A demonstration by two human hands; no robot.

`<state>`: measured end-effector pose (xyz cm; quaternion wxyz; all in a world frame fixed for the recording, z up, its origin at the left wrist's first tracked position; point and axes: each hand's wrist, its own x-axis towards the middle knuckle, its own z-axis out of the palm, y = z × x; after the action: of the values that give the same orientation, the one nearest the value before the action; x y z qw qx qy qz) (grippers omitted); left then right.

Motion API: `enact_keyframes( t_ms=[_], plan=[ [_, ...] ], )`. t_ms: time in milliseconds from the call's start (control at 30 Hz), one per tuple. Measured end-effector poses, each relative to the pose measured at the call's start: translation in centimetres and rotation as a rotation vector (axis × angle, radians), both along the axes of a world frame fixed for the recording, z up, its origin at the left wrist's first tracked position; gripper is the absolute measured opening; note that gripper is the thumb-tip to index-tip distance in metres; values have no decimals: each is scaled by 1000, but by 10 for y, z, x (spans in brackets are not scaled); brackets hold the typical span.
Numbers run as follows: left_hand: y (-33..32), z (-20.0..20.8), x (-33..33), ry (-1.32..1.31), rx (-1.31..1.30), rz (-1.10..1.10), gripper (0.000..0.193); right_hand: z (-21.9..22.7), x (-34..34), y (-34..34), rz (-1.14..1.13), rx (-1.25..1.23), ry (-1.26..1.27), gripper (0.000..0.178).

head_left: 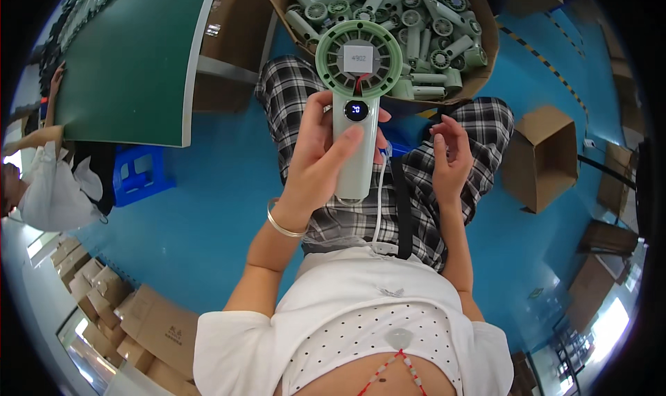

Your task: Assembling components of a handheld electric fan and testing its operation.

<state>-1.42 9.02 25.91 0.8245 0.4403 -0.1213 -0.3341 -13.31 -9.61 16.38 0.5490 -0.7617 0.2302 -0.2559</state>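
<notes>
A pale green handheld fan point(354, 167) stands upright in my left hand point(319, 150), whose fingers wrap round the handle with the thumb across its front. Its round head carries a white label, and a red wire shows below the label. On the handle a small round black display is lit. Over my right thigh, my right hand point(451, 157) is raised with curled fingers apart and nothing in it. A white cable point(379, 202) runs down from beside the fan across my lap.
Beyond my knees, a large cardboard box point(490, 70) holds many similar green fans. A green-topped table point(132, 63) stands at the left, with a blue stool point(142, 174) and another person near it. To the right, an open carton point(541, 160) sits on the blue floor.
</notes>
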Motion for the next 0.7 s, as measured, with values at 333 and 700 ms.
enact_keyframes(
  t_ms=[333,700],
  plan=[
    [-26,12,-13,-78,131,125,38,-31,18,-20,162,273,34,26],
    [-46,17,-34,-73,174,364,43,-84,37,-44,292,491,142,23]
  ],
)
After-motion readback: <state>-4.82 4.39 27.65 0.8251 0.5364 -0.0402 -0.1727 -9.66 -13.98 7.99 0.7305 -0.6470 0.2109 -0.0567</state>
